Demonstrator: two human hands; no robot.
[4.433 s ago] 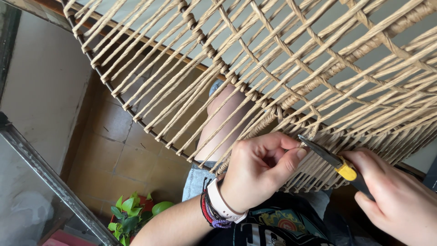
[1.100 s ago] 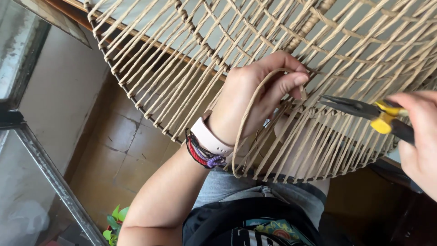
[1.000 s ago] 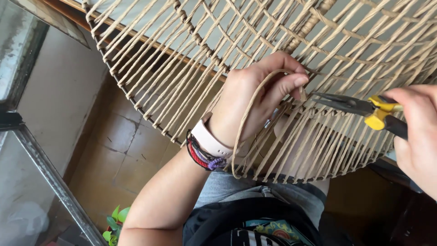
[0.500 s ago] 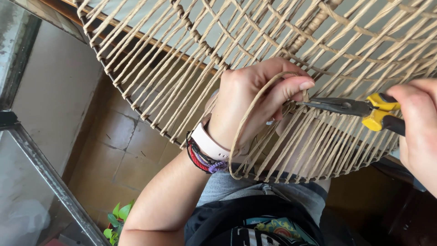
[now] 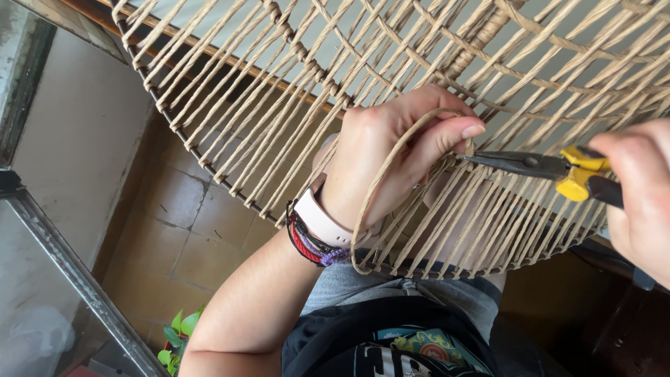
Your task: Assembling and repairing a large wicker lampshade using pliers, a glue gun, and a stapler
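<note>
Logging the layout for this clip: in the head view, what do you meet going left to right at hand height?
Metal bar → wristbands → left hand pinching a cord loop → plier tips → yellow plier joint → right hand.

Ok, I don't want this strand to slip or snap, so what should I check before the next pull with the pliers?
1. Left hand pinches the loose strand against the weave: ok.
2. Pliers tip sits at the strand by the left thumb: ok; whether it actually grips the strand: cannot tell.
3. Right hand is on the pliers' handles: ok, though partly out of view.
4. The strand's loop hangs free past the wrist, not snagged: ok.
5. Left fingers clear of the pliers tip: not ok, the thumb is right beside it.
</note>
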